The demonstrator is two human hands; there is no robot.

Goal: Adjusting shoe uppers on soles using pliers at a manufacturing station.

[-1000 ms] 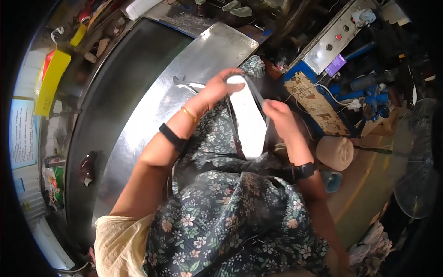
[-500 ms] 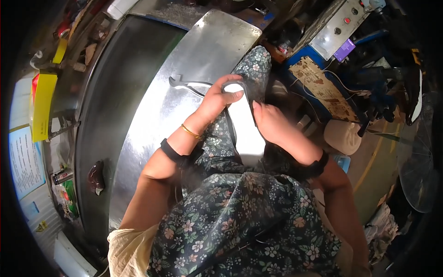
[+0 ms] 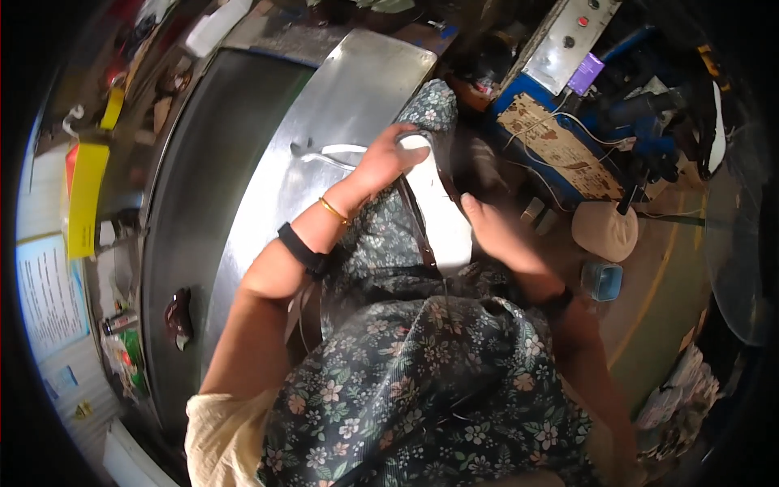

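Observation:
A dark shoe upper with a pale, shoe-shaped sole side [image 3: 442, 213] facing up lies lengthwise over my apron-covered lap. My left hand [image 3: 389, 162] is closed around its far end, thumb pressed on the white surface. Close beside its right edge is my right hand [image 3: 497, 233], slightly blurred, with the thumb stretched out and the other fingers mostly hidden. I cannot tell whether it touches the shoe. Metal pincers [image 3: 330, 154] lie on the shiny metal tabletop [image 3: 341, 89], just beyond my left hand.
A dark belt [image 3: 211, 162] runs along the left, carrying a brown glossy shoe [image 3: 178, 318]. On the right stand a blue machine with a control box [image 3: 572, 40], a beige container [image 3: 604, 230] and a blue plastic basket [image 3: 602, 281]. A yellow box [image 3: 88, 201] sits far left.
My right hand has come off the shoe's right edge and moved nearer to me, its thumb now extended. My left hand keeps its hold at the far end. The view has shifted slightly.

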